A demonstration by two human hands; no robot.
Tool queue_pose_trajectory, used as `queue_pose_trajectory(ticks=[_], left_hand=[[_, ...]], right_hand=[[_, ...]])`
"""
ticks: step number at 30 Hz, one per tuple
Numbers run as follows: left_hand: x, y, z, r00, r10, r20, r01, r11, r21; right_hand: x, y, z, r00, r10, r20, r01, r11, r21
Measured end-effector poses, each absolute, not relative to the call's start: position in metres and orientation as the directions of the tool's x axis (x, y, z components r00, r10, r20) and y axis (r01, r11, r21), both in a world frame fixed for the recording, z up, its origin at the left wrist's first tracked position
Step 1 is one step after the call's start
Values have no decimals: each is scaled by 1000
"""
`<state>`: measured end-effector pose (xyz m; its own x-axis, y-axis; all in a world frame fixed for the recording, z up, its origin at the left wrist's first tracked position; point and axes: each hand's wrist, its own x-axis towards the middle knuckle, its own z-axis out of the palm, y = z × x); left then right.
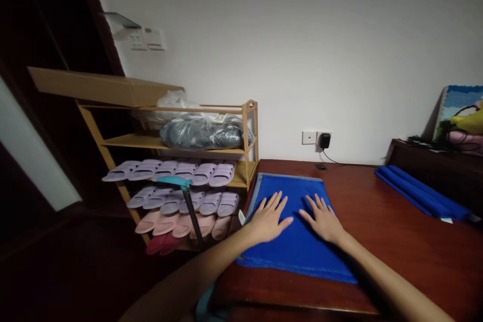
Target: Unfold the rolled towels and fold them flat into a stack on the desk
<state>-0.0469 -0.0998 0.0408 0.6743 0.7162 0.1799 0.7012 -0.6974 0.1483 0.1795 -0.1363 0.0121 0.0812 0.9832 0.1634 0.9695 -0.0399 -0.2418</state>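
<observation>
A blue cloth [290, 256] with greyish edges lies flat on the reddish-brown wooden table [377, 241], seemingly in more than one layer. A small white tag [241, 217] sticks out at its left edge. On the left half of the cloth rests my left hand [268, 221], palm down with fingers spread. My right hand [322, 219] is on the right half, also palm down, its fingers apart. Neither hand grips anything. Farther right, blue cloth folded into long strips [418, 193] lies on the table, out of reach of both hands' current spots.
Left of the table stands a wooden rack [250, 146] with several purple slippers [222, 173], pink slippers [184, 225], plastic-wrapped goods [204, 132] and a cardboard box [94, 88]. A teal-topped handle [175, 181] leans before it. A black adapter [325, 140] and its cord are at the wall.
</observation>
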Motion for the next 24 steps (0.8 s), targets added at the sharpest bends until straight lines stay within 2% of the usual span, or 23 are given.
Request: queue_pose_trajectory(ticks=[4,9,14,18,24], left_hand=[[-64,-126,32,702,702,120,685,-712,158],[-57,-119,38,685,721,101,706,-692,152],[-66,-140,45,667,721,187,710,-692,132],[-73,-156,36,699,696,163,686,-717,124],[-54,-117,23,675,717,175,710,-695,111]], right_hand=[[182,-161,-1,-40,990,132,974,68,-215],[183,-149,10,-33,987,155,980,63,-190],[177,-179,15,-66,971,228,978,109,-180],[177,-209,-1,-141,962,234,974,177,-144],[194,-173,0,-178,962,205,975,201,-94]])
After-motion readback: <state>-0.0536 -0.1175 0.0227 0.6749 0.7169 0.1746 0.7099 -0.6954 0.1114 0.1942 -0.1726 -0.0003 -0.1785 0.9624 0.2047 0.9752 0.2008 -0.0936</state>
